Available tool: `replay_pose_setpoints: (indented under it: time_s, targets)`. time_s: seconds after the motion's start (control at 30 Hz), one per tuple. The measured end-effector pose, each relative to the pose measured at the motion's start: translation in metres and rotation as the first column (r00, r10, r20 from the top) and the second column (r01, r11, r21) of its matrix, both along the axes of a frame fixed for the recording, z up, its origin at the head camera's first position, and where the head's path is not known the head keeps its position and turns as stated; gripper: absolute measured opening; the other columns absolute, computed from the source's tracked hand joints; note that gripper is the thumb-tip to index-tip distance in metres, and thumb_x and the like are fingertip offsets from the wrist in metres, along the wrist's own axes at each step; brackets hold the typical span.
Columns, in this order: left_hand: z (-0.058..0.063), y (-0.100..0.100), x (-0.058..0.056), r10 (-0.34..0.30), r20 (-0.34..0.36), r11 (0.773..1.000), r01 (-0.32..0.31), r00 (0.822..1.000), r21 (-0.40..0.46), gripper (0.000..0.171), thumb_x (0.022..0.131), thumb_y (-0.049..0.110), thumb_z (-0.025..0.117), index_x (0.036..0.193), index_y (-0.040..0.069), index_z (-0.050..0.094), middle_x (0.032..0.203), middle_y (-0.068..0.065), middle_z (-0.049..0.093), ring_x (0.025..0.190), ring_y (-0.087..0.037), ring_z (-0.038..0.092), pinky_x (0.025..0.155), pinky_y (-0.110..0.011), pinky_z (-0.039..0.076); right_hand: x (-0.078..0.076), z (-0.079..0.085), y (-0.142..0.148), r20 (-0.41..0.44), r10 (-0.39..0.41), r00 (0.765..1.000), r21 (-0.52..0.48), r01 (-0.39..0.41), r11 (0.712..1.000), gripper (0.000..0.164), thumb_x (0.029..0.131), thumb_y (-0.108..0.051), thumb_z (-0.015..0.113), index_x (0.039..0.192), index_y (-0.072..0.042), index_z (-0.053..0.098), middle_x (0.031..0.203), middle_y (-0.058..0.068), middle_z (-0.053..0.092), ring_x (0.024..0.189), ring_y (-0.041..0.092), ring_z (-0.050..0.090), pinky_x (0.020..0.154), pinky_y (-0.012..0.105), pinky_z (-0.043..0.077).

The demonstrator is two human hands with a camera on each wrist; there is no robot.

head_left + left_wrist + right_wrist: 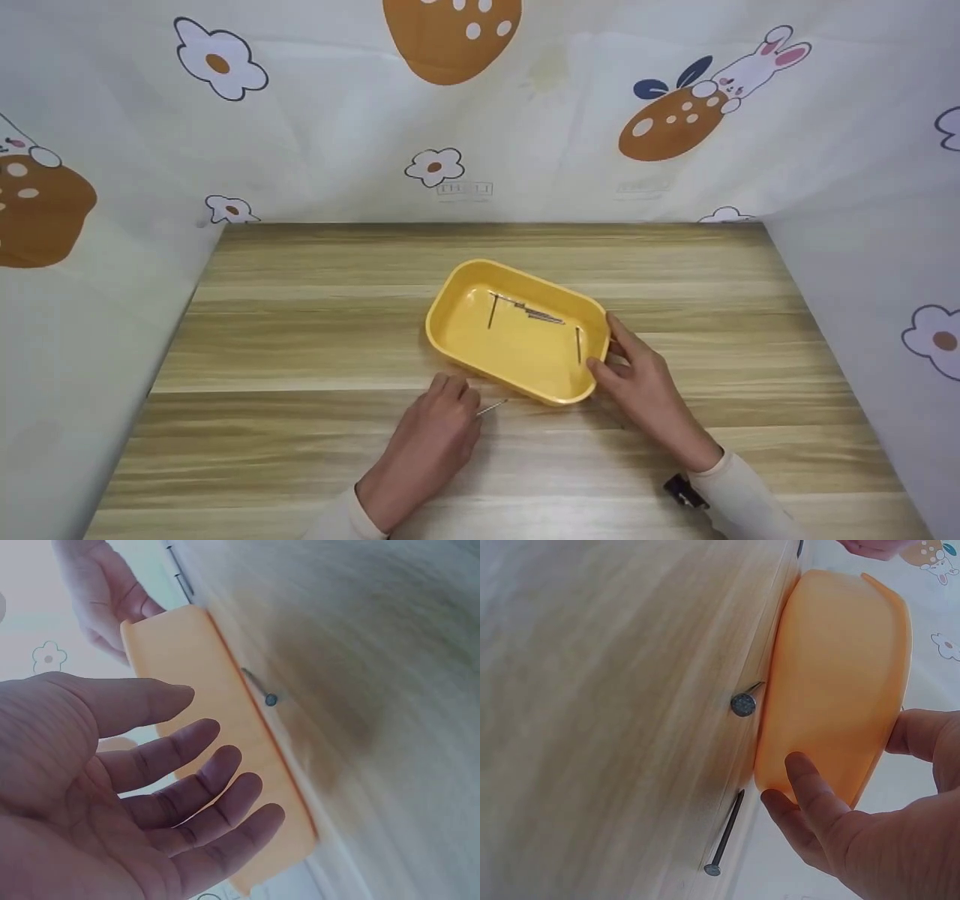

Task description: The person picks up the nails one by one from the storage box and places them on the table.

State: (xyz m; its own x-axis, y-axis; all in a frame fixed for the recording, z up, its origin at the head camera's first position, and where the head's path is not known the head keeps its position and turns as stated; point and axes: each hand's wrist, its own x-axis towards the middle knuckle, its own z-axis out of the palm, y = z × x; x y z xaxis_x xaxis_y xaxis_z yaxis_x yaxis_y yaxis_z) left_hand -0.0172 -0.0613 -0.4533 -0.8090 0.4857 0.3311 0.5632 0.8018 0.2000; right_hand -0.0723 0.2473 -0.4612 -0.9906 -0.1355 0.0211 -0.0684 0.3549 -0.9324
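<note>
A shallow yellow plastic tray (pixel 517 360) sits on the table with several dark metal nails (pixel 540 313) inside it. My right hand (pixel 649 382) grips the tray's right end, thumb at the rim and fingers against the outer wall, as the right wrist view shows. My left hand (pixel 435 427) is close to the tray's near side; in the left wrist view its fingers are apart and loosely bent, with nothing held between them. A single nail (pixel 259 686) lies on the table by the tray's near wall, just past the left fingertips in the head view.
Two more nails stand out beside the tray's right end: one nail (pixel 724 836) lies near the right fingers, partly hidden from above by that hand. The wood-grain table (pixel 285 315) is bordered by a pale printed curtain (pixel 337 135) at the back and sides.
</note>
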Motion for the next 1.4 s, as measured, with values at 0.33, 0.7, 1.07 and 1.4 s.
replay_pose_setpoints:
  time_s: [0.33, 0.7, 1.07, 1.4]
  targets:
    - [0.018, 0.001, 0.0, 0.008, 0.025, 0.985, -0.012, 1.0, 0.17, 0.017, 0.089, 0.005, 0.088, 0.102, 0.006, 0.076, 0.104, -0.003, 0.07, 0.098, -0.02, 0.066, 0.074, -0.035, 0.061, 0.0, 0.0, 0.002, 0.011, 0.009, 1.0, -0.021, -0.009, 1.0, 0.08, 0.103, 0.004, 0.072, 0.168, 0.009, 0.027, 0.168, 0.03, 0.042, 0.141, 0.044, 0.06, 0.102, 0.03, 0.058]
    - [0.037, 0.001, -0.017, 0.061, -0.003, 0.947, -0.057, 0.998, 0.315, 0.02, 0.091, 0.003, 0.087, 0.108, 0.003, 0.077, 0.112, -0.007, 0.07, 0.106, -0.02, 0.068, 0.085, -0.034, 0.063, 0.0, 0.0, 0.002, 0.013, -0.001, 1.0, -0.011, 0.001, 1.0, 0.08, 0.102, 0.003, 0.072, 0.168, 0.009, 0.027, 0.167, 0.031, 0.043, 0.141, 0.044, 0.06, 0.103, 0.031, 0.058]
    - [0.034, 0.009, -0.036, 0.064, 0.088, 0.944, -0.089, 0.994, 0.319, 0.018, 0.098, 0.007, 0.082, 0.115, 0.002, 0.076, 0.114, -0.008, 0.071, 0.106, -0.023, 0.066, 0.087, -0.036, 0.063, 0.0, -0.001, 0.002, -0.002, -0.001, 1.0, -0.023, 0.001, 1.0, 0.079, 0.102, 0.005, 0.072, 0.168, 0.009, 0.028, 0.166, 0.032, 0.043, 0.141, 0.045, 0.06, 0.102, 0.03, 0.058]
    - [0.027, 0.016, -0.058, 0.099, 0.127, 0.946, -0.133, 0.987, 0.294, 0.016, 0.098, 0.007, 0.081, 0.112, 0.0, 0.078, 0.11, -0.011, 0.074, 0.104, -0.028, 0.066, 0.089, -0.041, 0.061, -0.001, 0.0, 0.001, 0.0, -0.005, 1.0, 0.026, 0.005, 1.0, 0.08, 0.102, 0.001, 0.074, 0.168, 0.008, 0.029, 0.166, 0.03, 0.045, 0.141, 0.041, 0.061, 0.103, 0.031, 0.058]
